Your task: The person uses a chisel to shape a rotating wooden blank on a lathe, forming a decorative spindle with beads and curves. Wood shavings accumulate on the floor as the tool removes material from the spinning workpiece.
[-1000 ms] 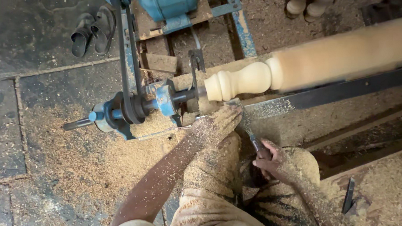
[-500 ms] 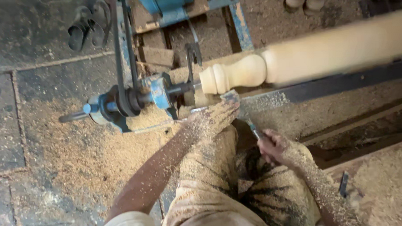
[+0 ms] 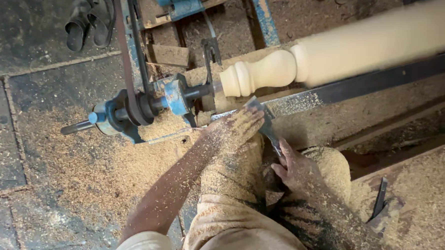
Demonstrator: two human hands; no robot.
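Observation:
A pale turned wooden spindle (image 3: 339, 52) with a rounded bead at its left end is mounted on a blue lathe (image 3: 146, 106) and looks blurred from spinning. A flat metal chisel (image 3: 263, 119) lies across the dark tool rest bar (image 3: 361, 86), its blade just below the bead. My left hand (image 3: 237, 129), coated in sawdust, presses down on the blade near its tip. My right hand (image 3: 297, 169) grips the chisel's handle end lower down, above my knee.
Sawdust covers the stone floor around the lathe. A dark belt (image 3: 127, 54) runs up from the pulley. A pair of dark sandals (image 3: 85, 23) lies at the top left. Another dark tool (image 3: 380, 198) rests in the shavings at the lower right.
The view has shifted slightly, so the lathe and spindle sit a little lower and further right. Both hands stay on the chisel at the tool rest, close to the bead.

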